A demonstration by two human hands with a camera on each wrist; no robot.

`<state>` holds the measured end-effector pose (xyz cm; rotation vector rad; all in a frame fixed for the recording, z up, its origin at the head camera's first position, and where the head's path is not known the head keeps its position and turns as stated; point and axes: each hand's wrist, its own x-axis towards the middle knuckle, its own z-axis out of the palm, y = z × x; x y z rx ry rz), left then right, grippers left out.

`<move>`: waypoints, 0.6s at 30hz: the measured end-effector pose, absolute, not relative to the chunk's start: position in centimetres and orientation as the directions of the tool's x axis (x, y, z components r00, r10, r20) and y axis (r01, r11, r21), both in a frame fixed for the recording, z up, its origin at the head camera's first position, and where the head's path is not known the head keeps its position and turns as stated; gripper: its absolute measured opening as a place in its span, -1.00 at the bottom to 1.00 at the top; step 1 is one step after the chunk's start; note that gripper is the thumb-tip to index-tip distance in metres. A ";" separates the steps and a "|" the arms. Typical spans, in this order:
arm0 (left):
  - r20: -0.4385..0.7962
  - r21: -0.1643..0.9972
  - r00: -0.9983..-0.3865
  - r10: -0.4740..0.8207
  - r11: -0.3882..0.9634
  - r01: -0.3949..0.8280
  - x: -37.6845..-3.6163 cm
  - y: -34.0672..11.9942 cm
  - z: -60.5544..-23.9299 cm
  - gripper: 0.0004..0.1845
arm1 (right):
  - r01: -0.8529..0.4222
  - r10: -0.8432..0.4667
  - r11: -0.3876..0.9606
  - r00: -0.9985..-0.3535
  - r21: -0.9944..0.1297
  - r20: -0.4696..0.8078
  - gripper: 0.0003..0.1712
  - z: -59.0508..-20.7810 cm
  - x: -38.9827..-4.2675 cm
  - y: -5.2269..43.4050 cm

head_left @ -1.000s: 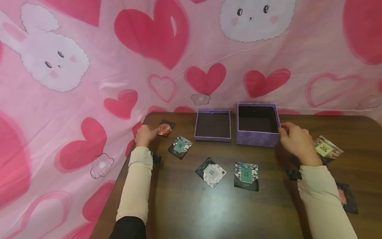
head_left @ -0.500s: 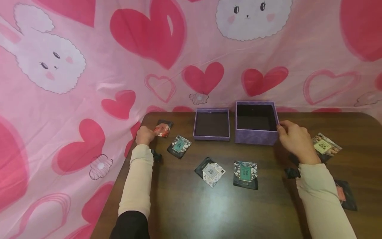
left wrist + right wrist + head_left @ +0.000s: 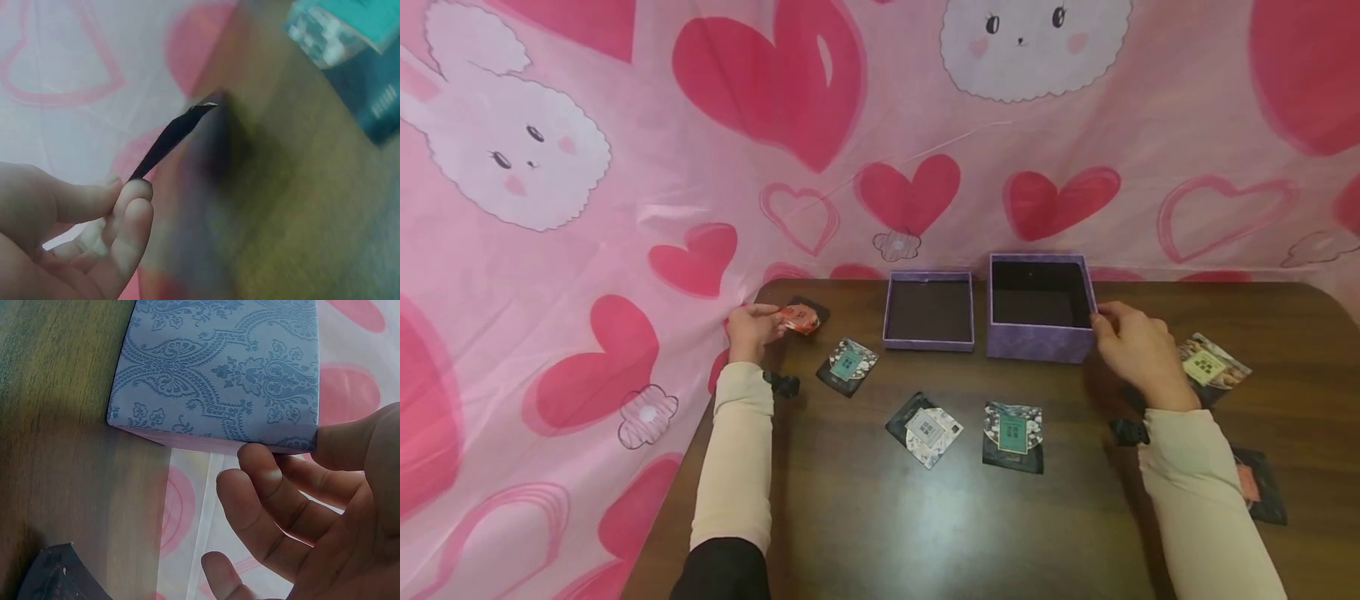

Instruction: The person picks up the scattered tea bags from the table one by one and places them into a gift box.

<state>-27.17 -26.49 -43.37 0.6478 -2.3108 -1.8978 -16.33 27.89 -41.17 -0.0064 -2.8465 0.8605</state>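
Note:
Between thumb and fingers, my left hand (image 3: 751, 333) pinches the edge of a flat black sachet with a red label (image 3: 800, 317). In the left wrist view the sachet (image 3: 169, 145) shows nearly edge-on, tilted up from the fingertips over the blurred table. My right hand (image 3: 1138, 348) holds the right front corner of an open purple box (image 3: 1037, 342) with a dark inside. Up close in the right wrist view, the thumb is at the rim of the patterned box (image 3: 219, 375) and fingertips touch its side. Left of the box lies its shallow purple lid (image 3: 928, 344), inside up.
Sachets with green labels (image 3: 847, 365) (image 3: 1013, 437) and one with a grey label (image 3: 925, 428) lie on the wooden table (image 3: 895, 525). Near the right forearm are a yellow-labelled sachet (image 3: 1213, 367) and a red-labelled one (image 3: 1258, 485). A pink heart-print curtain (image 3: 880, 100) hangs behind.
My left hand has drawn back slightly left and raised the near edge of the red-labelled sachet, which was flat before. My right hand stays at the box corner; the head view shifts slightly.

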 end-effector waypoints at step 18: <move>-0.134 0.991 -0.975 -0.174 -0.027 -0.131 -26.4 -21.9 -39.4 -0.66 | -0.044 0.053 0.837 -0.986 -0.546 0.161 -0.51 -41.2 -16.2 27.7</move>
